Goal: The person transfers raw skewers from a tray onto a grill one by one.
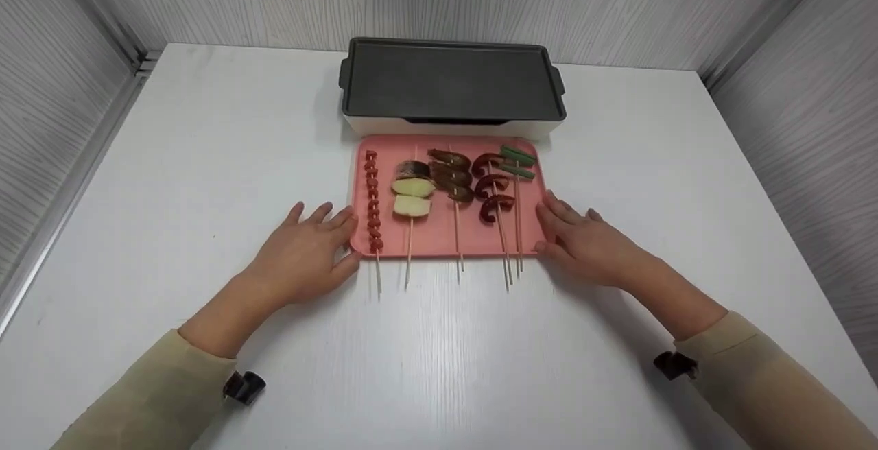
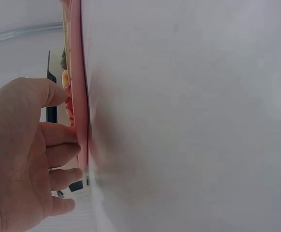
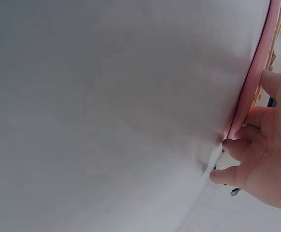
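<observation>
A shallow rectangular pink tray with rounded corners [image 1: 435, 237] lies on the white tabletop [image 1: 439, 361] at the centre of the frame. The left hand [image 1: 305, 251], left of centre, has its fingers spread wide and relaxed, with fingertips touching the tray's left edge near its lower corner. The right hand [image 1: 586, 247], right of centre, touches the opposite edge with fingers extended. Both wrist views show fingertips against the outside of the pink rim.

Across the tray, from left to right, lie a thin wooden skewer of small red pieces [image 1: 372, 203], a skewer with two pale slices and a dark-topped piece [image 1: 413, 188], a skewer of brown, curved, shrimp-like pieces [image 1: 451, 175], one of dark red curled pieces [image 1: 494, 182], and one with green lengths [image 1: 518, 155] at the tray's upper right. Their bare stick ends point toward the bottom of the frame, past the tray's lower rim.

Just above the tray, in the upper centre, stands a rectangular grill with a flat black plate and white base [image 1: 453, 83]. Khaki sleeves [image 1: 158, 395] enter from both lower corners.
</observation>
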